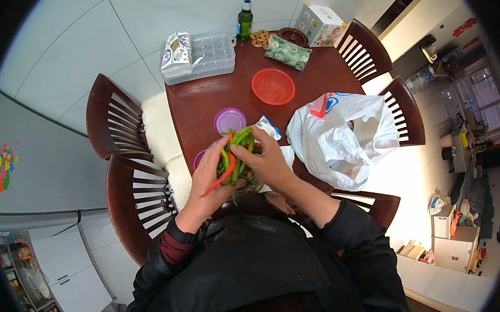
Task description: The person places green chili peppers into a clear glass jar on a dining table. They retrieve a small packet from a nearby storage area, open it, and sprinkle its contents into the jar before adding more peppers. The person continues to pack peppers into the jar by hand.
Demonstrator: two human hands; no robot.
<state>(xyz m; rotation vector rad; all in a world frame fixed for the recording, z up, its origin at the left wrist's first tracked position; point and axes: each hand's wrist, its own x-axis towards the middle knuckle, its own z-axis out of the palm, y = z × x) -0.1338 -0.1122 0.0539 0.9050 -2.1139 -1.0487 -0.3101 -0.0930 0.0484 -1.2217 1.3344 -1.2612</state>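
Note:
Both my hands are gathered around a bunch of green chili peppers [237,169] at the near edge of the table. My left hand [208,177] cups the bunch from the left, and a long red chili pepper [223,177] lies along its fingers. From the right, my right hand [267,158] grips the upper part of the bunch between thumb and fingers. Beneath the peppers is a purple-rimmed container [198,157], mostly hidden by my hands. A round purple lid [230,121] lies just beyond them, beside a small blue-and-white packet [269,128].
A red plastic basket [273,86] stands mid-table. At right sits a large white plastic bag [336,140]. Along the back are a clear plastic case [213,55], a green glass bottle [245,18], a green patterned pack [288,53] and a box [321,26]. Wooden chairs [117,125] surround the table.

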